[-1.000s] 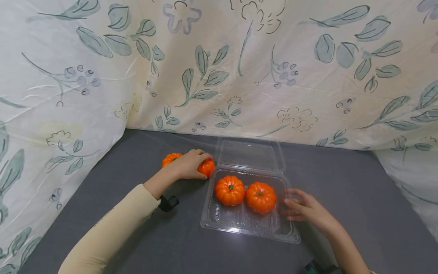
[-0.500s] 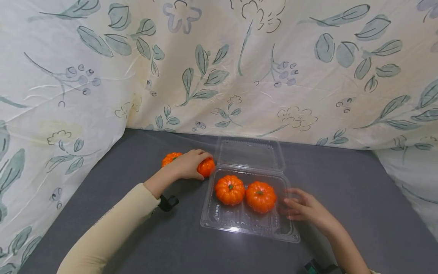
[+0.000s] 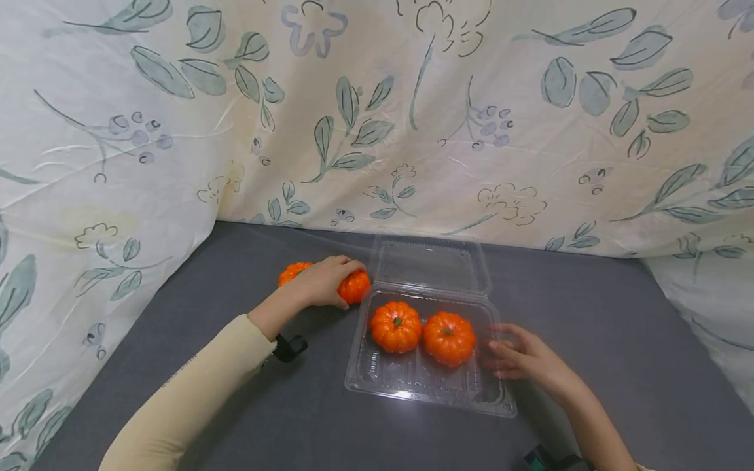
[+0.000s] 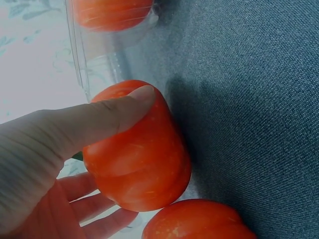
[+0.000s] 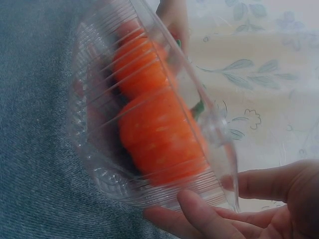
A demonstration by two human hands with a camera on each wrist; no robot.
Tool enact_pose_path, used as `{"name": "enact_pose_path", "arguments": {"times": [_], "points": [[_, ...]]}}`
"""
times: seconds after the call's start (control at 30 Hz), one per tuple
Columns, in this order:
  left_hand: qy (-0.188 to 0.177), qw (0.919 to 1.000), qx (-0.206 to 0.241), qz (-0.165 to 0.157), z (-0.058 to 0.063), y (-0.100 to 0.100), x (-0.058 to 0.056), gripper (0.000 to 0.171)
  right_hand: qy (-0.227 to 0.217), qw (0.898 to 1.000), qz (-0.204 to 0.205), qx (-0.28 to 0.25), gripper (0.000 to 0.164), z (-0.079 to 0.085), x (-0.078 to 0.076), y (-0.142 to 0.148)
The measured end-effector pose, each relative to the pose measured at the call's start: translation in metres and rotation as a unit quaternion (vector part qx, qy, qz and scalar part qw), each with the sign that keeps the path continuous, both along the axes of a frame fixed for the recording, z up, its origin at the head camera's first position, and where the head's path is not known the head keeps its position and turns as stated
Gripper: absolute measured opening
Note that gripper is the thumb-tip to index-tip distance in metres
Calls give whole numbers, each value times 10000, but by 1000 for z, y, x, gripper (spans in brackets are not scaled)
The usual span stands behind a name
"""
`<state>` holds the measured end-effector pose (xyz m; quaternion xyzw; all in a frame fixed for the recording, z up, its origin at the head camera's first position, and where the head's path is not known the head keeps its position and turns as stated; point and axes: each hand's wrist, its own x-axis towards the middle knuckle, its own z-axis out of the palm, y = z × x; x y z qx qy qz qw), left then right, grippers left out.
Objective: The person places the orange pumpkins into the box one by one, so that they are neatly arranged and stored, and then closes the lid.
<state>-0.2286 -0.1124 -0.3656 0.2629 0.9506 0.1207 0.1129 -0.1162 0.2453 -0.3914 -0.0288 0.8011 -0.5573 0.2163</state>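
My left hand (image 3: 326, 281) grips a small orange pumpkin (image 3: 355, 286) on the cloth, just left of the clear plastic clamshell box (image 3: 377, 383). In the left wrist view the thumb lies across this ribbed pumpkin (image 4: 142, 159), the fingers behind it. Partly hidden by that hand, another pumpkin (image 3: 292, 271) lies to its left. Inside the box's base sit two more, a left pumpkin (image 3: 396, 327) and a right pumpkin (image 3: 449, 339) with green stems. My right hand (image 3: 530, 360) rests its loosely extended fingers against the box's right wall, as the right wrist view also shows.
The box's clear lid (image 3: 430, 265) lies folded back behind the base, towards the curtain. A dark grey cloth (image 3: 283, 412) covers the table. A floral curtain (image 3: 377, 131) hangs along the back and sides.
The left hand's thumb has shifted slightly left along the gripped pumpkin. Otherwise the hands, pumpkins and box stay in place.
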Motion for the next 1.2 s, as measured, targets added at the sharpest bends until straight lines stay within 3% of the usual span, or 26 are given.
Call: {"name": "enact_pose_path", "arguments": {"times": [0.47, 0.63, 0.87, 1.07, 1.2], "points": [[-25, 10000, -12, 48, -3, -1, -2, 71, 52, 10000, 64, -36, 61, -2, 0, 2], [-101, 9998, -152, -118, 0, -4, -6, 70, 38, 9999, 93, -93, 61, -2, 0, 2], [-299, 9977, -441, -411, 16, -5, -7, 63, 26, 9999, 97, -58, 60, -1, 0, 2], [-815, 9946, -492, -419, 34, -7, -6, 61, 17, 10000, 51, 26, 61, 0, -1, 1], [-924, 9934, -524, -436, 43, -9, -6, 60, -10, 10000, 28, 11, 61, 0, 0, 1]]}}
